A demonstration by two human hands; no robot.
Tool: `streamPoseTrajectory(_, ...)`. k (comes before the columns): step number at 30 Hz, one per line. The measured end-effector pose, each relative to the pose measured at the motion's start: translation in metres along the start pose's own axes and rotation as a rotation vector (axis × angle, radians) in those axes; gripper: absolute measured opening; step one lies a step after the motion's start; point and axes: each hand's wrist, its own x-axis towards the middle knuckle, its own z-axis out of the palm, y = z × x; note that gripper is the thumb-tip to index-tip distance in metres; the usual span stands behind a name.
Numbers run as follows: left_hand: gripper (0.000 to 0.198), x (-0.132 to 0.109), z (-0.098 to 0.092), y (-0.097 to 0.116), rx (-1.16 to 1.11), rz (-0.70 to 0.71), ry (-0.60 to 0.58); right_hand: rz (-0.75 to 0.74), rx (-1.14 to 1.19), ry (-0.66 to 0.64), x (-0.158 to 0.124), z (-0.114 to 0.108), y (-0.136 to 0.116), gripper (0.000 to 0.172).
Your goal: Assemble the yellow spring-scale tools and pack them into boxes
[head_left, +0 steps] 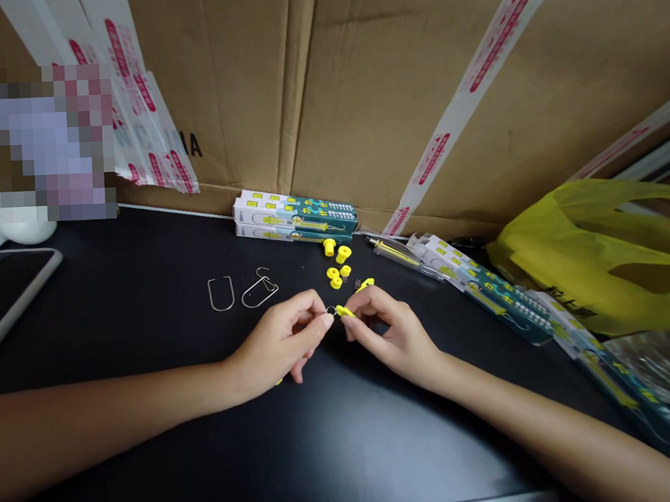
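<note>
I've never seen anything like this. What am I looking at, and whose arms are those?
No robot here: the arms belong to one bare-handed person. The picture comes from a camera worn on their head, looking forward and down. The left hand pinches a small metal loop; the right hand holds a yellow piece beside it. I cannot tell whether they are joined. On the black table lie bent wires, yellow plastic parts, printed boxes and a phone; a yellow bag is at the right.

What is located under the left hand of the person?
Below the left hand, the edge of a yellow piece shows. Its remainder is covered, so I cannot tell its shape, or whether it lies on the black table or in the palm.
</note>
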Motion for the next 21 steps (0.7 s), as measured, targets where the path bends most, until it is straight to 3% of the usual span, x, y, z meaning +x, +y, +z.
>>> streamPoseTrajectory(21,0.022,-0.0010,0.0006,0.0018,0.028,0.004,-0.012,-0.092,-0.035,0.005,-0.0030,0.0042,0.0025,0.006)
